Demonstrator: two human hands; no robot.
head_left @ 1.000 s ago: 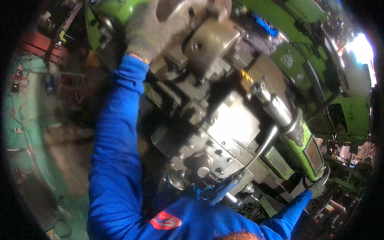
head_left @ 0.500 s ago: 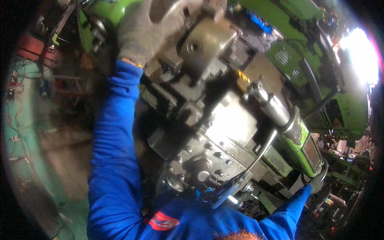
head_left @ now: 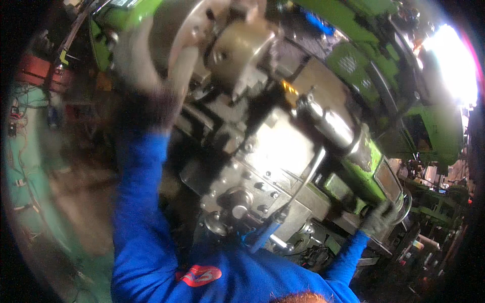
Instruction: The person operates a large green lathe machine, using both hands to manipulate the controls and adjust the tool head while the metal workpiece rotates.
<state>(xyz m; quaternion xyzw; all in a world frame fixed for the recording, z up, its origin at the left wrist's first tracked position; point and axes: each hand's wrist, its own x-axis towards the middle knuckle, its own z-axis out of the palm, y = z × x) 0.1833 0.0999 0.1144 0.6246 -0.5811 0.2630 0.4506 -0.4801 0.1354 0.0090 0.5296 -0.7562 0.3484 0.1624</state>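
My left hand, in a grey work glove and smeared by motion, is at the rim of a large round lathe chuck. Its fingers are partly hidden and blurred. Beside the chuck is a rounded metal workpiece, also blurred. My right hand, gloved too, is closed at the near side of the tailstock's handwheel. This wheel sits on the end of the green tailstock. From the tailstock a bright steel quill points toward the workpiece.
A shiny carriage plate lies between my arms, with a round knob near my chest. A blue-handled tool with a long metal shaft slants across it. Yellow-striped metal stands by the quill. A glaring lamp shines at upper right.
My left hand has moved left and down along the chuck. My right hand has shifted up and left against the handwheel. The whole view has slid slightly left.
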